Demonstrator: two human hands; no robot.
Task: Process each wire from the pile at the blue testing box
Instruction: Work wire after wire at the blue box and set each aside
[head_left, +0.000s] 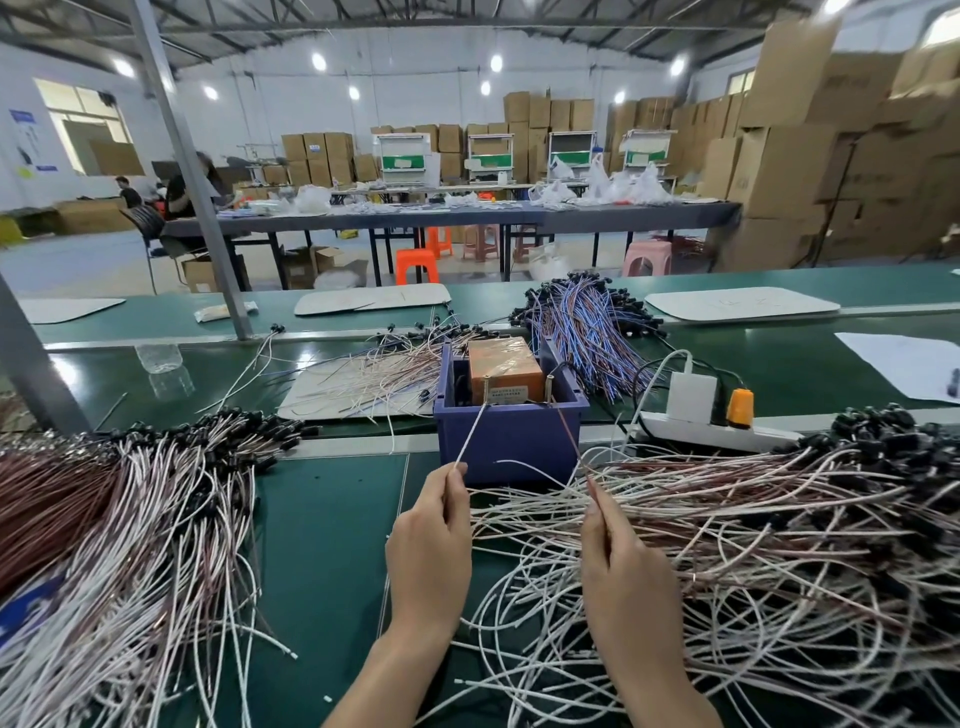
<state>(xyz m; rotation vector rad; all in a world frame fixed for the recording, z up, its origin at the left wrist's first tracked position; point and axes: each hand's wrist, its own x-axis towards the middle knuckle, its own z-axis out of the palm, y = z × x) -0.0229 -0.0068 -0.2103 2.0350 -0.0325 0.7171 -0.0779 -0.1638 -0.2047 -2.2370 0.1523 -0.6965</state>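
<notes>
Head view: the left hand (431, 551), at lower centre, pinches the end of a thin white wire (472, 434) between thumb and curled fingers. That wire slants up to a small metal post at the near left rim of the blue plastic testing box (511, 447). The right hand (623, 566), just right of it, pinches a thin red-brown wire (569, 434) the same way, and this one runs up to a second post at the near right rim. An orange wrapped block (501, 364) sits inside the box, at frame centre on the green tabletop (332, 519). A loose pile of white and pinkish wires with black ends (779, 530) fills the lower right, under the right hand. A combed heap of similar wires (130, 519) lies at lower left. A white power strip (696, 434) rests just right of the box.
</notes>
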